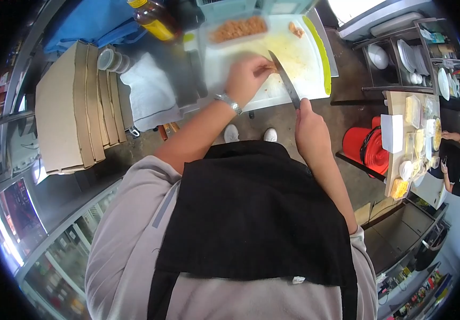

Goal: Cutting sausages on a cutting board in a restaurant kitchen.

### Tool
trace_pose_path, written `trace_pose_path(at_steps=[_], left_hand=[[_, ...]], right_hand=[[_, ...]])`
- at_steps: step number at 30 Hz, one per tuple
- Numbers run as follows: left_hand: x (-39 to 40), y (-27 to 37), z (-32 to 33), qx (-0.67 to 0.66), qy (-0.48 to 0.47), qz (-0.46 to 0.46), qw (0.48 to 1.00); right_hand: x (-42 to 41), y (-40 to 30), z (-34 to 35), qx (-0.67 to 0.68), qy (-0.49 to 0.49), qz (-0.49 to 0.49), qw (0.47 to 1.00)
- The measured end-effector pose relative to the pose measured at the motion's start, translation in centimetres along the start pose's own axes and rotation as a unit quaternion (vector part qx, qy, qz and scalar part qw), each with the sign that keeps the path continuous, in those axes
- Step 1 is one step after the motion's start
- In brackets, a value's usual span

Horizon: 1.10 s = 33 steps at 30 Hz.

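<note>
My left hand (251,76), with a metal bracelet at the wrist, pinches a small brown piece of food (272,69) over the white cutting board (230,78). My right hand (312,126) grips the handle of a kitchen knife (285,79), whose blade points away from me and lies against that piece, just right of my left fingers. The handle is hidden in my fist. At the board's far edge stands a clear plastic container of chopped brown food (239,30). Another brown piece (295,30) lies at the board's far right, near its lime-green edge (322,52). Small crumbs dot the board.
Left of the board lie a white cloth (150,94), stacked round lidded tubs (113,60) and folded cardboard (62,108). A yellow-capped bottle (154,20) stands behind. A red bin (358,146) is at right, by a table with food containers (414,106), where another person (456,164) works.
</note>
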State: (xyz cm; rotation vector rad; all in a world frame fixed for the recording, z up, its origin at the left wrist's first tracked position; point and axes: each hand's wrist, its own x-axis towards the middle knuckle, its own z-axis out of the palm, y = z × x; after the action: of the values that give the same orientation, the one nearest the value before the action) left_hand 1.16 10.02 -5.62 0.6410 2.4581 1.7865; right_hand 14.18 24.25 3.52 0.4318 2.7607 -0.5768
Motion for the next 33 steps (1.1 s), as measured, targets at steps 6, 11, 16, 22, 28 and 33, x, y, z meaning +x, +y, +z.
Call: trace_pose_path(at_steps=[6,11,16,22,28,33], left_hand=[[-0.1,0.4,-0.1,0.006,-0.003,0.021,1.0],[0.0,0.3,0.0,0.002,0.0,0.031,1.0],[0.0,0.3,-0.2,-0.004,-0.006,0.023,1.0],[-0.1,-0.1,0.0,0.007,0.009,0.033,0.999],[-0.2,0.5,-0.1,0.009,-0.006,0.027,1.0],[0.0,0.0,0.1,0.004,-0.001,0.029,1.0]], right_hand=[[0.4,-0.5,-0.3,-0.022,-0.026,0.019,0.999],[2.1,-0.8,-0.1,-0.041,-0.011,-0.007,0.999],[0.7,-1.0,-0.8,-0.062,-0.022,0.006,0.998],[2.8,-1.2,-0.4,-0.065,-0.021,-0.022,0.997],[2.9,0.1,0.4,-0.041,-0.029,-0.018,0.999],[5.2,-0.2,2.0,0.008,-0.004,-0.04,0.999]])
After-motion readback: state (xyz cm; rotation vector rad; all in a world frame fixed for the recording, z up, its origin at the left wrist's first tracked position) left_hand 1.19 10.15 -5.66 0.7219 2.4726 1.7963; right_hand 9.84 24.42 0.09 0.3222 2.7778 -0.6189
